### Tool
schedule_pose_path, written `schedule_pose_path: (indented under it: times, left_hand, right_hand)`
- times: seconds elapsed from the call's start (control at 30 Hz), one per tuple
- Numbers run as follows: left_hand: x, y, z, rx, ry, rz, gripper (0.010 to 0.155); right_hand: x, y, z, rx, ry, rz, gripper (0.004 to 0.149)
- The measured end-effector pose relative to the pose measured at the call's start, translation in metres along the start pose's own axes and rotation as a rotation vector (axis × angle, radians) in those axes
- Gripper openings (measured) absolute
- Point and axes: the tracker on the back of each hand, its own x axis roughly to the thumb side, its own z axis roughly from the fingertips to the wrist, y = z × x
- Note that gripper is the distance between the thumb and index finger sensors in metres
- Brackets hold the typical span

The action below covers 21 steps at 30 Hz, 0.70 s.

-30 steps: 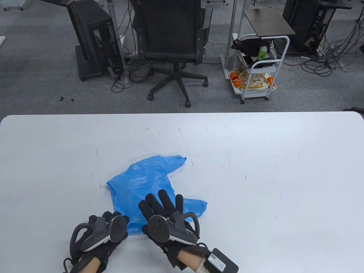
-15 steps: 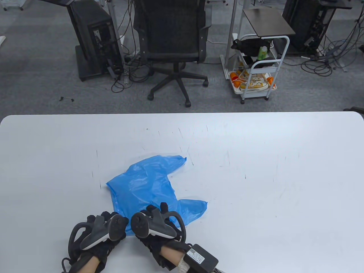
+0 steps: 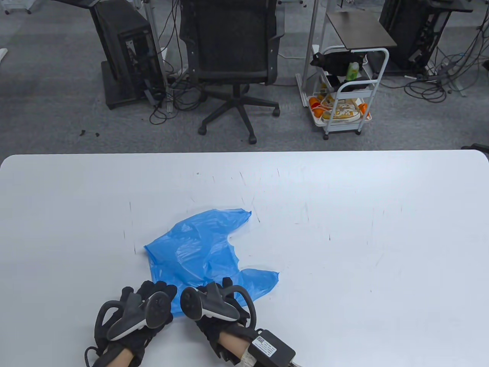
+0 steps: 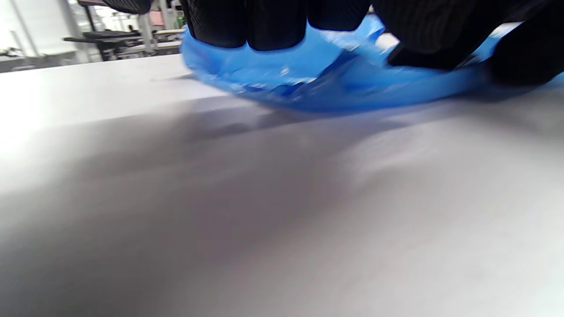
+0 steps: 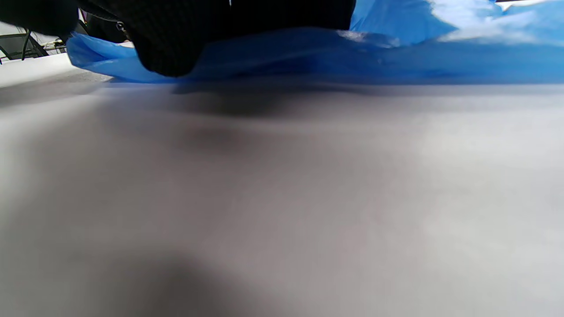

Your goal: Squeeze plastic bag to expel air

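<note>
A crumpled blue plastic bag lies on the white table, left of centre and close to the near edge. My left hand is at the bag's near left corner. In the left wrist view its fingers lie on top of the bag, the thumb is at the right, and the bag's edge is raised a little off the table. My right hand is beside it with its fingers curled on the bag's near edge. In the right wrist view one finger rests on the bag.
Beyond the table's far edge stand an office chair, a black computer tower and a white cart with shoes. A black box is strapped to my right wrist.
My right hand was flat and spread on the bag; it has pulled back toward me and curled its fingers at the near edge. My left hand has shifted slightly forward. The bag has puffed up a little.
</note>
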Motion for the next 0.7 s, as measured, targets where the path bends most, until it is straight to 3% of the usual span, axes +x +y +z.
schedule_pose_path:
  times: [0.13, 0.7]
  left_hand:
    - [0.002, -0.007, -0.004, -0.101, -0.014, 0.001, 0.057]
    - [-0.001, -0.006, -0.006, -0.1, 0.031, -0.006, 0.055]
  right_hand:
    - [-0.004, 0.002, 0.0, 0.016, 0.005, -0.017, 0.053]
    - [-0.043, 0.002, 0.011, 0.038, 0.079, -0.059, 0.058]
